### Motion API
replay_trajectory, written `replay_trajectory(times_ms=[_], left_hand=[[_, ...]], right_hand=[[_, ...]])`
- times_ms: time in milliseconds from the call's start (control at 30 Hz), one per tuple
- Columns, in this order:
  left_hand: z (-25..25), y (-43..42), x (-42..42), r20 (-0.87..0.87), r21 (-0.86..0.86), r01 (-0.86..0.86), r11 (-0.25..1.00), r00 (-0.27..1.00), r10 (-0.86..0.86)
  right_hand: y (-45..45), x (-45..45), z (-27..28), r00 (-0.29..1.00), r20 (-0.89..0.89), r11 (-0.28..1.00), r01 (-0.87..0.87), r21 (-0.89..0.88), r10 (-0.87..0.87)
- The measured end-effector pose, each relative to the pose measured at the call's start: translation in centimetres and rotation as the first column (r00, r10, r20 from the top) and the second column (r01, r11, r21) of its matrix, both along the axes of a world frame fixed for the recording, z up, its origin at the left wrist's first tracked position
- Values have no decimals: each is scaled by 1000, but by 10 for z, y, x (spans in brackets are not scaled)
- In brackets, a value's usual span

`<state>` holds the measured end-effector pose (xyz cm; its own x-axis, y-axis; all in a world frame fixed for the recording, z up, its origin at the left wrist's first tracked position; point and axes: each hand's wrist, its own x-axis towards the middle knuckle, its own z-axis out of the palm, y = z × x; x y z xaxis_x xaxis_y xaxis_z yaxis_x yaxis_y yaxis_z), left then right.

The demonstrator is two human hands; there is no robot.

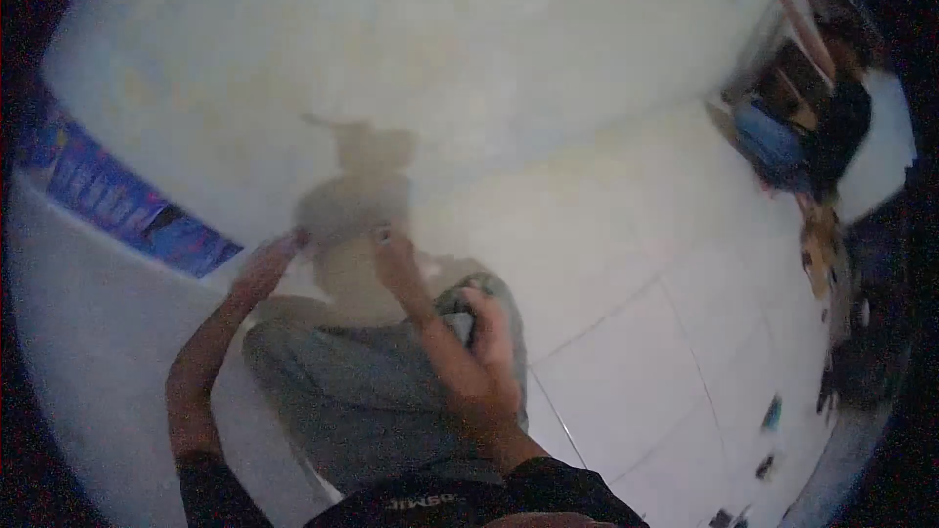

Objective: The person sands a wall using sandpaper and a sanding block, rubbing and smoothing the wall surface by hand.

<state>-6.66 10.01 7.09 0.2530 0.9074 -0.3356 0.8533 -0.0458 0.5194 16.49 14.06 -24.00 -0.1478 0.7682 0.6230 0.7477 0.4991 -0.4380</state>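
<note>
Head view, dim & grainy; fine detail soft.

Materials: broad pale surface [509,39] in front of me, off-white w/ faint yellowish mottling, looks smooth & matte; can't tell if wall or sheet. It fills the upper part of the view, incl. the area just beyond my fingertips. Grey-brown shadow [372,152] on it, soft-edged, lumpy outline, w/ a thin spur toward the L. At L, a long printed strip [127,200], blue-purple, slightly curved in this lens, lettering unreadable. Lower R: floor [626,352] of pale, slightly glossy tiles, thin straight joints. My trousers [362,401]: grey-green cloth, legs folded under me. Shirt [440,502] black, pale lettering at the front.

Hands: L hand [276,259] reaches fwd, fingers approx. together & pointing toward the shadow; tips blurred, can't tell whether they pinch or touch anything. R hand [394,256] also fwd, fingers curled in; a small light/dark spot at the tips, too blurred to ID, so grip = can't tell. Hands apart from each other, shaded patch betw. them. Beside my R forearm, a bare foot [494,332] sticks out by the trouser leg.

Far R: blurred clutter, incl. a blue item [768,137], approx. rounded.
</note>
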Motion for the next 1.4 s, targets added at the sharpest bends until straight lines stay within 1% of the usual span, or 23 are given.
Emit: replay_trajectory(times_ms=[33,100,167,233,367,433,567,633,700,733,767,833,900,933,967,1000,1033,1100,1133,1200,1233,1300,1400], left_hand=[[-22,14,5,42,8,15,1000,999,-15],[-88,53,0,215,-35,97,995,973,-87],[-164,86,4,-353,485,540,688,841,-411],[-88,74,87,-312,307,419,854,892,-326],[-109,99,123,-83,385,391,836,917,-391],[-123,100,113,-132,499,398,770,913,-386],[-105,78,69,-199,400,396,827,918,-344],[-93,58,37,-289,336,422,842,897,-334],[-70,39,8,209,102,132,986,966,-151],[-55,30,3,-159,120,226,967,965,-206],[-37,21,2,-3,83,63,995,998,-63],[-69,18,-58,-167,169,278,946,953,-251],[-100,20,-107,-428,244,482,841,832,-353],[-107,27,-103,-617,250,608,753,699,-360],[-113,31,-102,-621,251,613,749,696,-361],[-112,32,-92,-573,263,588,765,733,-366],[-112,32,-76,-551,268,576,772,749,-368],[-111,39,-34,-506,344,587,732,773,-383],[-116,46,-8,-482,413,606,680,779,-401],[-134,63,26,-450,404,582,705,798,-401],[-137,69,43,-416,410,541,735,827,-377],[-104,67,85,-386,404,539,739,833,-397],[-101,69,99,-297,442,500,744,865,-405]], right_hand=[[10,2,-33,968,231,968,42,248,-101],[7,20,28,956,289,966,30,-259,48],[-10,32,136,913,-389,831,-118,-544,-125],[-13,36,182,790,-577,803,-199,-562,-208],[-9,50,179,777,-580,873,-85,-481,-244],[-7,47,189,773,-581,846,-114,-521,-254],[-101,90,185,843,-504,815,-153,-559,-187],[-147,88,163,919,-385,843,-134,-520,-91],[-126,65,124,982,-190,884,-97,-458,9],[-92,50,115,996,-78,905,-76,-419,48],[-56,35,109,994,66,920,-51,-387,83],[-10,23,103,930,347,942,1,-335,122],[-9,11,160,908,-374,658,-165,-735,-190],[-8,13,133,903,-382,661,-166,-731,-196],[-20,13,107,973,-212,932,5,-362,-87],[-24,11,89,997,1,990,77,119,-78],[-28,13,118,997,-4,989,82,122,-82],[-35,17,169,903,-415,867,-118,-485,-109],[-31,13,154,900,-420,868,-111,-484,-119],[-18,-2,101,947,311,962,152,-226,-76],[-14,-1,89,948,306,961,161,-226,-87],[-2,3,81,992,-106,981,42,-189,-62],[6,9,87,991,-134,908,-70,-414,16]])
